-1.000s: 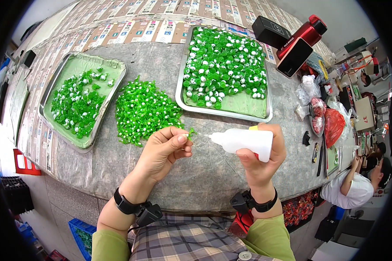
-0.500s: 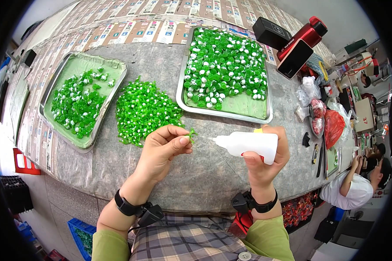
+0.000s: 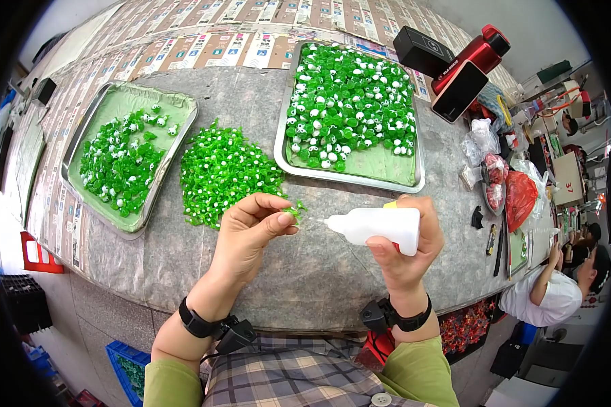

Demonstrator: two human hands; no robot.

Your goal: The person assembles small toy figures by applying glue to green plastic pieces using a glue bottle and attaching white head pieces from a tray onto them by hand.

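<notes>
Green bead (image 3: 294,212) pinched at frame centre, glue bottle (image 3: 375,226) beside it.
Left hand (image 3: 248,234) fingers grip the bead; right hand (image 3: 407,247) wraps the bottle, nozzle near the bead.

The left hand (image 3: 248,230) pinches a small piece (image 3: 294,212) just left of the nozzle of the bottle (image 3: 377,227), which the right hand (image 3: 407,247) holds sideways above the table (image 3: 305,278). Behind the left hand lies a loose pile (image 3: 227,169). A tray (image 3: 130,152) sits left of the pile; a second tray (image 3: 349,115) sits right of it, behind the bottle. A phone (image 3: 459,91) lies right of the second tray.
</notes>
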